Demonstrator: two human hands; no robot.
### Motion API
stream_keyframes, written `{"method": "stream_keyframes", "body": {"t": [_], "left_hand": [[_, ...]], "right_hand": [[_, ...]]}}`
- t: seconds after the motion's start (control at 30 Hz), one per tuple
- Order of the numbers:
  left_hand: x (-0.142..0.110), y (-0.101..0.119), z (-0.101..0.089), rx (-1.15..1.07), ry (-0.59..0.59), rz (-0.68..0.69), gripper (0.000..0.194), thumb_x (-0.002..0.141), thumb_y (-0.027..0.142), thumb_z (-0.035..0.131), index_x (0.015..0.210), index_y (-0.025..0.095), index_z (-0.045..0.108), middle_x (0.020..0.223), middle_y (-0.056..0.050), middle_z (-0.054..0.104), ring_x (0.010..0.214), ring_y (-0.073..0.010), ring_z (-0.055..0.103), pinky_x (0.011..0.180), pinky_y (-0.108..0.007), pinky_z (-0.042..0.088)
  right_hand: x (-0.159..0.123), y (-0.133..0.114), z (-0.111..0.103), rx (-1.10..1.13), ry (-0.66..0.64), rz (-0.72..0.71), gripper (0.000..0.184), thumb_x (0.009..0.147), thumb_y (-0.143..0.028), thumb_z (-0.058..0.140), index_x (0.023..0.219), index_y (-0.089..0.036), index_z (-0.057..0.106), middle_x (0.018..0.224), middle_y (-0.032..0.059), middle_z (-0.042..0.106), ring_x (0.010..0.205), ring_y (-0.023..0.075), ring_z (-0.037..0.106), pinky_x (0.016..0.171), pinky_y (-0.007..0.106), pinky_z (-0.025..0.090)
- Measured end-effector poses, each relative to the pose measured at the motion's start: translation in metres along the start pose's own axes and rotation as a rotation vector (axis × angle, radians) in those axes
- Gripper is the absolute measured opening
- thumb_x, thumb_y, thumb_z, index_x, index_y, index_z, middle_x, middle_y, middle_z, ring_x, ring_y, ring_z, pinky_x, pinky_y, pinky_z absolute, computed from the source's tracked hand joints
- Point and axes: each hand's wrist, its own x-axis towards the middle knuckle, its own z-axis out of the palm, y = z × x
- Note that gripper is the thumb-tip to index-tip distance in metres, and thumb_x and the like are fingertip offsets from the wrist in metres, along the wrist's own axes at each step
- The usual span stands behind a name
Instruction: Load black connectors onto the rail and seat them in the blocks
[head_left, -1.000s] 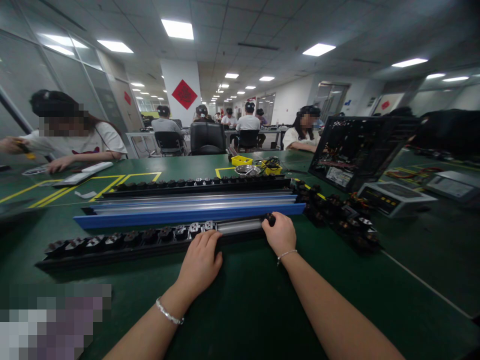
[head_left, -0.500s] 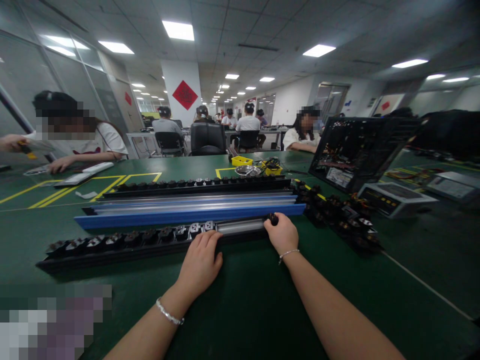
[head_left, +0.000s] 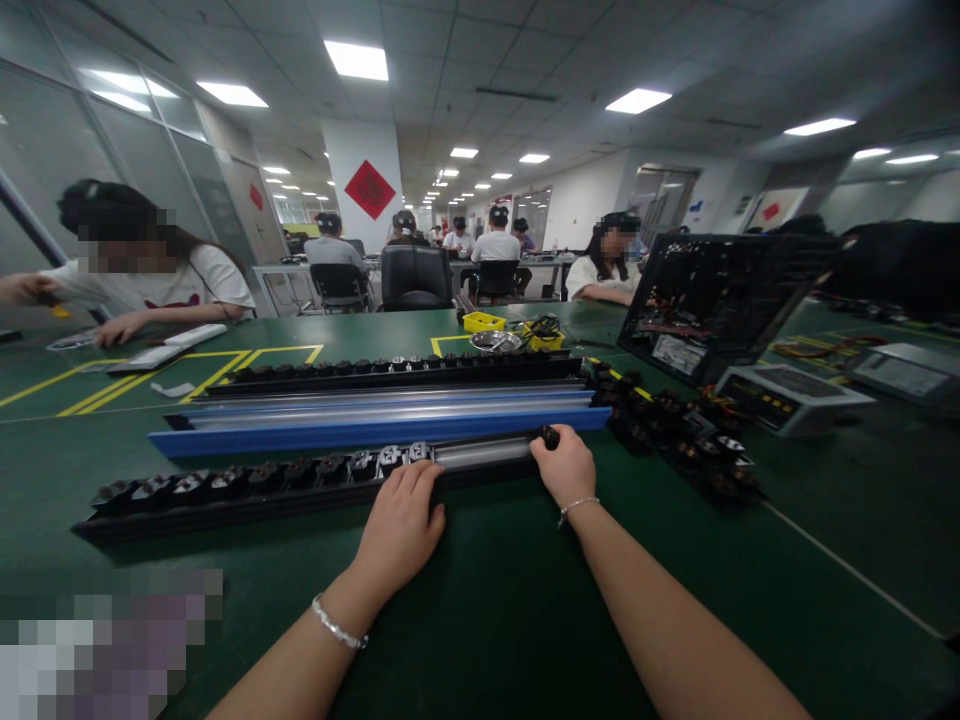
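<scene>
A long black rail (head_left: pixel 300 505) lies across the table in front of me. Black and silver socket-like modules (head_left: pixel 266 475) fill its left and middle part, while a bare silver stretch (head_left: pixel 484 453) shows further right. My left hand (head_left: pixel 401 520) rests on the rail's near edge beside the last silver module (head_left: pixel 418 453), fingers stretched and thumb apart. At the rail's right end, my right hand (head_left: pixel 568 465) pinches a small black module (head_left: pixel 550 437) between thumb and fingers. The fingers hide part of that module.
Behind the rail lie blue-edged silver rails (head_left: pixel 375 425) and another filled black rail (head_left: pixel 397 368). Loose black modules (head_left: pixel 682 430) are heaped on the right, near a power supply (head_left: pixel 791 398) and an open computer case (head_left: pixel 720 300). A co-worker (head_left: pixel 165 260) sits at the left.
My right hand has shifted very slightly to the right with the black module. My left hand stays in place. The co-worker at the left has moved a little.
</scene>
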Motion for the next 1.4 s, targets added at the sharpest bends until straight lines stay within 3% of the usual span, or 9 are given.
{"method": "stream_keyframes", "body": {"t": [1.4], "left_hand": [[-0.0001, 0.0005, -0.0011, -0.008, -0.002, -0.001, 0.04, 0.077, 0.019, 0.049, 0.117, 0.019, 0.049, 0.117, -0.008, 0.055, 0.112, -0.0236, 0.047, 0.097, -0.044, 0.041]], "right_hand": [[0.0039, 0.0055, 0.0006, 0.055, 0.048, 0.016, 0.029, 0.073, -0.033, 0.05, 0.094, -0.017, 0.061, 0.089, 0.0071, 0.064, 0.077, 0.0196, 0.058, 0.064, 0.027, 0.041]]}}
